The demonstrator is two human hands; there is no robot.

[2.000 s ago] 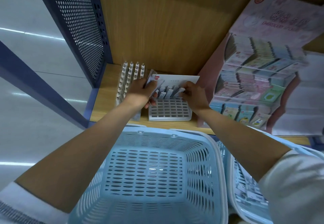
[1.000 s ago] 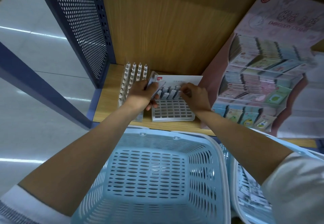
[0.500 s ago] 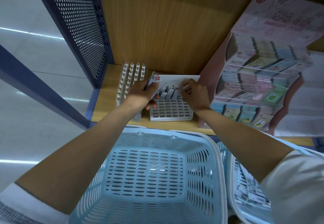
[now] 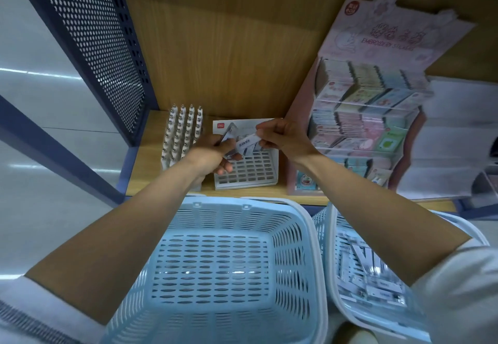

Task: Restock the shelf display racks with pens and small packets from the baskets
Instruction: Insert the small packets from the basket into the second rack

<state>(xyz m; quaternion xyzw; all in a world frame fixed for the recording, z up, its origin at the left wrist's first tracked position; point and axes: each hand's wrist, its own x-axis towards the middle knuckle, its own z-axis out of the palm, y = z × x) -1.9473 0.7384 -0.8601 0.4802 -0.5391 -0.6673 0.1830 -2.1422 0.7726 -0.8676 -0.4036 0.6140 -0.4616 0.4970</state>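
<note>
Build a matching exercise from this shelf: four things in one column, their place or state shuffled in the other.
Column one:
1. pen rack
2. barcoded packet
3. sticker display
4. right basket

Column two:
A. pinched by the right hand
B. holds loose packets
C. far left on the shelf
D. pink, right of the grid rack

Pairs: 1-C, 2-A, 3-D, 4-B.

The right hand (image 4: 283, 139) has lifted off the back row of the white rack (image 4: 248, 174) and swung toward the left hand (image 4: 213, 155). It now pinches one barcoded packet (image 4: 246, 143) above the slots, just beside the left hand's bundle (image 4: 229, 134).
</note>
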